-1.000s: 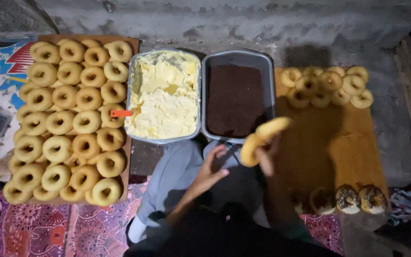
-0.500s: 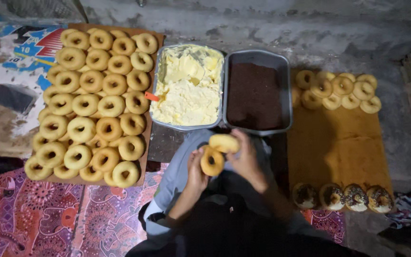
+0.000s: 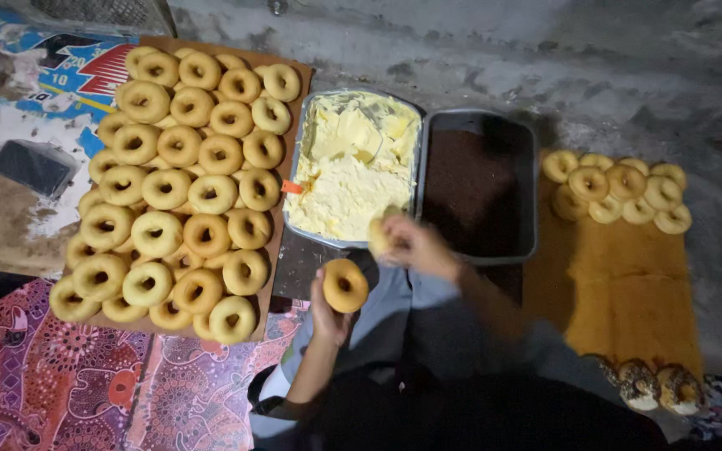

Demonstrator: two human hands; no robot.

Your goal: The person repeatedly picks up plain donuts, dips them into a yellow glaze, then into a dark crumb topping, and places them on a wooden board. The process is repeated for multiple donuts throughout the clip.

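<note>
While the left hand (image 3: 330, 311) holds up one plain ring doughnut half (image 3: 345, 285) by its lower edge, cut face toward the camera, the right hand (image 3: 415, 246) has its fingers closed round the other doughnut half (image 3: 380, 236), right over the near edge of the cream tray. That second piece is a bit blurry, so I can't say whether it actually touches the cream. Both hands are clearly gripping, nothing loose.

The metal tray of pale yellow buttercream (image 3: 353, 171) sits straight ahead, with a small orange spatula handle (image 3: 292, 187) poking out over its left rim. Touching its right side is a second metal tray full of dark chocolate sprinkles (image 3: 478, 188).

Left of the cream tray there's a brown cardboard sheet (image 3: 290, 125) packed edge to edge with plain golden doughnuts (image 3: 179, 179), some stacked on each other, down to its near right corner. On the far side of the sprinkle tray, a wooden board (image 3: 628, 284) carries a small cluster of plain doughnut halves (image 3: 616, 188) at its far edge, and a few finished sprinkle-covered doughnuts (image 3: 641, 384) sit at its near right corner.

The person's grey trousers (image 3: 403, 326) fill the bottom middle, with a patterned red cloth (image 3: 60, 392) on the floor at the lower left.
</note>
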